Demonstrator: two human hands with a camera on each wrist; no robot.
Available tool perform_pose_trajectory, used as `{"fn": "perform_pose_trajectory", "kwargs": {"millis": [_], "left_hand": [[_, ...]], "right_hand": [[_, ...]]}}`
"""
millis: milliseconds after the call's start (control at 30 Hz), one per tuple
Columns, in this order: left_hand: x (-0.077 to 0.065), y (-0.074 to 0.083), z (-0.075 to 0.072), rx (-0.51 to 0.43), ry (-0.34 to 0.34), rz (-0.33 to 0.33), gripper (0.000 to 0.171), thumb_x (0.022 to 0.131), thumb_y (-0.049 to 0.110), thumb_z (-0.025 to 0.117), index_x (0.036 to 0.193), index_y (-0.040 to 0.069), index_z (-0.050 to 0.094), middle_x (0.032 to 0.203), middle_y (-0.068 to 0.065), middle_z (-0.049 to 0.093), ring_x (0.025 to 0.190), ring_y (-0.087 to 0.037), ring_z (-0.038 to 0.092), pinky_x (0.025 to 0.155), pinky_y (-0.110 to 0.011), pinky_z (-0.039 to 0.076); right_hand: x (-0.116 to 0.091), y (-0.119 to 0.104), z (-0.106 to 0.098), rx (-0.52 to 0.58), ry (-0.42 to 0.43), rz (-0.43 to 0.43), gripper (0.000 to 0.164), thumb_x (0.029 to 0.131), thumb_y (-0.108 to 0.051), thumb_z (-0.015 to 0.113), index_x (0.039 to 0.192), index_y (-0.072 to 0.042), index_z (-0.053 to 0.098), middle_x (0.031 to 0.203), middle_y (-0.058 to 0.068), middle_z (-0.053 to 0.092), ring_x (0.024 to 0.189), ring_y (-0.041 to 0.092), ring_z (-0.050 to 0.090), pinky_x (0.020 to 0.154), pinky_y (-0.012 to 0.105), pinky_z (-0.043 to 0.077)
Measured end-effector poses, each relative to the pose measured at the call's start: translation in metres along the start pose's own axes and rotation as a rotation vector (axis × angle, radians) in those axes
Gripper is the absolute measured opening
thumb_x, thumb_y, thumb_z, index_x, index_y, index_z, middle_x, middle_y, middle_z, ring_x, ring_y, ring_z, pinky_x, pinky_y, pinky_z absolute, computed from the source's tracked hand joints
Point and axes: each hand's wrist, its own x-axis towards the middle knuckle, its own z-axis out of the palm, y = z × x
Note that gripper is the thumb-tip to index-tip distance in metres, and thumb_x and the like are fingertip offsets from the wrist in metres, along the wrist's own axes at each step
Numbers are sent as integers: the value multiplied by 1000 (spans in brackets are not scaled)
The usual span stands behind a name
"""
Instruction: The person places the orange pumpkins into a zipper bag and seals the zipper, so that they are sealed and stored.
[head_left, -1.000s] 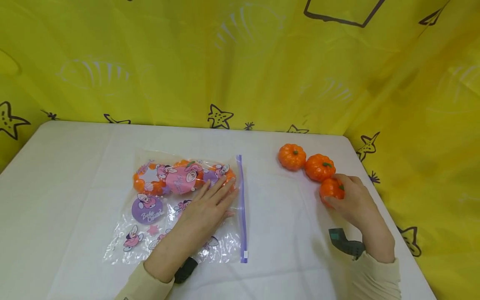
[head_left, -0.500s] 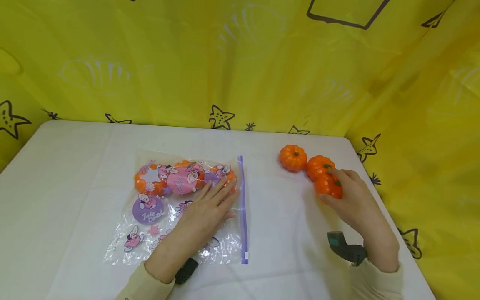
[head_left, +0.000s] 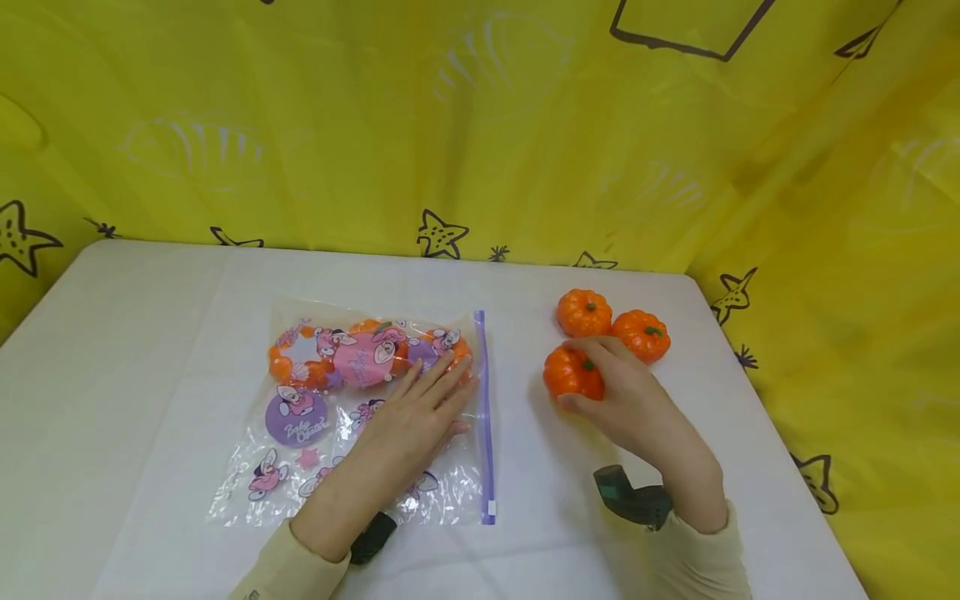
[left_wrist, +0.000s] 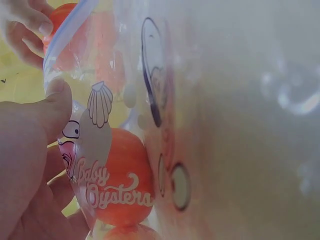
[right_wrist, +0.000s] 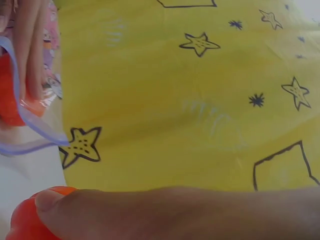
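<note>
My left hand [head_left: 408, 429] rests on a clear zip bag [head_left: 296, 419] with pink and purple cartoon prints, its fingers stretched toward the purple zip edge [head_left: 486, 417]. Inside the bag, along its far side, lie several orange toy pumpkins [head_left: 281, 367]. The right wrist view shows the zip strip [right_wrist: 37, 127] parted into a loop at the bag's mouth. To the right of the bag, my right hand [head_left: 637, 408] grips a glossy orange toy pumpkin [head_left: 566, 375] with a green stem, thumb in front and fingers behind.
Two more toy pumpkins, one at the back [head_left: 583, 313] and one to its right [head_left: 642, 335], sit beyond my right hand. The white table [head_left: 165, 333] meets yellow cloth [head_left: 337, 167] at the back and right. Dark wrist devices [head_left: 633, 498] sit on both wrists.
My right hand has gripped the nearest pumpkin and carried it left, away from the other two, toward the bag. The left hand and the bag have stayed in place.
</note>
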Motion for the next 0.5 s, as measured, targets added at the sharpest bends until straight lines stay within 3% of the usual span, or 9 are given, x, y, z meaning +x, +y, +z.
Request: {"fn": "perform_pose_trajectory", "kwargs": {"millis": [500], "left_hand": [[1, -1, -1, -1, 17, 17, 56, 98, 36, 59, 149, 17, 46, 163, -2, 31, 154, -24, 21, 123, -50, 20]], "right_hand": [[4, -10, 22, 5, -75, -56, 56, 84, -20, 79, 135, -13, 56, 135, 11, 55, 123, 30, 54, 108, 54, 45]]}}
